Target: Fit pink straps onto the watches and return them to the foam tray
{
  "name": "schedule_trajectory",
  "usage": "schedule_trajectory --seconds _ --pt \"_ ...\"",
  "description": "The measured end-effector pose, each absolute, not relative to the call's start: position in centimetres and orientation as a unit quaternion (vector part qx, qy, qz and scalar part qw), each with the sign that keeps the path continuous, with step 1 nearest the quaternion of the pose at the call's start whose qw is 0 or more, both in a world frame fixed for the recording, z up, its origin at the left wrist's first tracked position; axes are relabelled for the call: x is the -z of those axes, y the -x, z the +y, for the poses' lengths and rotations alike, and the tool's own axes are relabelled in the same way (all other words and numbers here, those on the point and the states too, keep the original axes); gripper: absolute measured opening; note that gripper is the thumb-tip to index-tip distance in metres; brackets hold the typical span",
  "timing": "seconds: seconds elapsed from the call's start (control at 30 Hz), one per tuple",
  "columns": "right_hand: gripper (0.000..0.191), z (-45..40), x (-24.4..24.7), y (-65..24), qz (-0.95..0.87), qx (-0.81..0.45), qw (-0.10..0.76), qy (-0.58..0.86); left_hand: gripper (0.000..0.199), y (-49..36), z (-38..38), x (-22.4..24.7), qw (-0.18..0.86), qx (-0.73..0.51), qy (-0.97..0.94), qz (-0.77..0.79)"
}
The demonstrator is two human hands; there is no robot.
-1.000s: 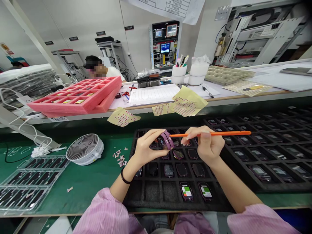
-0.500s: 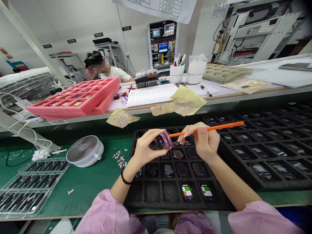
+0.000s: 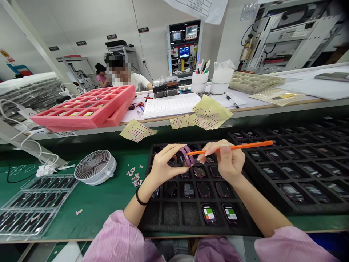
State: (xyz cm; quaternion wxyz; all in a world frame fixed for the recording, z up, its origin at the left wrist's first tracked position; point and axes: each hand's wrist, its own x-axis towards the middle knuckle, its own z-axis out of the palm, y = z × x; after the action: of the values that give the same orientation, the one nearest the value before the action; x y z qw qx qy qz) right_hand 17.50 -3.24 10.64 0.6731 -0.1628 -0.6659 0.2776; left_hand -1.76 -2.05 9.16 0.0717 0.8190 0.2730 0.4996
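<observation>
Smartwatch [image 3: 186, 160] — purple-sided, tilted above black foam tray [image 3: 180, 228] | left hand [image 3: 163, 163]: thumb and fingers parted only its width, gripping it | right hand [image 3: 230, 160]: fingers pinched on orange stick [image 3: 253, 145], tip at watch's side | advice: hold watch still, press lightly — steer tip clear of dark screen [image 3: 180, 157]

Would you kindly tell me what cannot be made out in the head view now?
All in the head view:
Purple device: partly hidden by the left hand.
Orange stick: partly covered by the right hand; its tip is too small to judge contact.
Hanging sheet: cut off by the top edge.
White form: writing too small to read.
</observation>
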Motion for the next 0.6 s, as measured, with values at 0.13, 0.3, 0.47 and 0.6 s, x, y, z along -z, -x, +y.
schedule_trajectory --seconds 0.13,0.3,0.47,0.6 --pt "0.035 -3.21 -10.41 -17.44 -0.690 -0.254 0.658 0.163 0.052 1.71 -1.76 -8.61 0.070 -0.512 -0.814 0.266" --pt "0.035 -3.23 -10.34 -17.49 -0.688 -0.254 0.659 0.167 0.052 1.54 -1.78 -8.76 0.083 -0.517 -0.810 0.265" --pt "0.036 -3.18 -10.44 -17.76 -0.639 -0.247 0.704 0.190 0.048 1.42 -2.11 -9.29 0.068 -0.520 -0.808 0.269" --pt "0.036 -3.02 -10.29 -17.73 -0.635 -0.247 0.703 0.202 0.047 1.41 -2.13 -9.36 0.059 -0.518 -0.810 0.269"
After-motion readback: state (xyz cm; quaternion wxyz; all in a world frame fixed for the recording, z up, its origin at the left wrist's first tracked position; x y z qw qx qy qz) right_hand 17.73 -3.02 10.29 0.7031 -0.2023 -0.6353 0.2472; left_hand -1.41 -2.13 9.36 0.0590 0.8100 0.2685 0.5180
